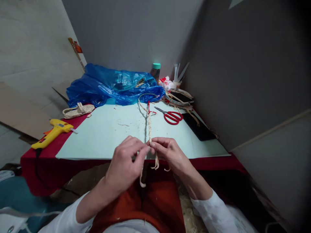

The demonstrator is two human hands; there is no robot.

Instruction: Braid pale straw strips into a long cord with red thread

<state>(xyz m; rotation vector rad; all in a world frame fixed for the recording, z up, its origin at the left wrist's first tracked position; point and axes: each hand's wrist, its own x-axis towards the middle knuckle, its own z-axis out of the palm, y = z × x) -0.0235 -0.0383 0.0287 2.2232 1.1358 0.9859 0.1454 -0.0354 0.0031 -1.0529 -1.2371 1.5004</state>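
Observation:
A pale braid of straw-like strands (149, 127) runs from a red tie (149, 108) on the table toward me. My right hand (167, 150) pinches the braid's lower end between thumb and fingers. Close against it, my left hand (130, 158) is closed with thumb and forefinger on a strand. Loose strand ends (156, 162) hang below both hands, past the table's front edge. The exact fingertip contact is partly hidden.
Red-handled scissors (173, 117) lie right of the braid, near a black flat tablet-like object (198, 127). A yellow glue gun (53, 132) rests at left beside a woven straw piece (78, 110). Behind are a blue plastic bag (104, 84) and a green-lidded jar (156, 70).

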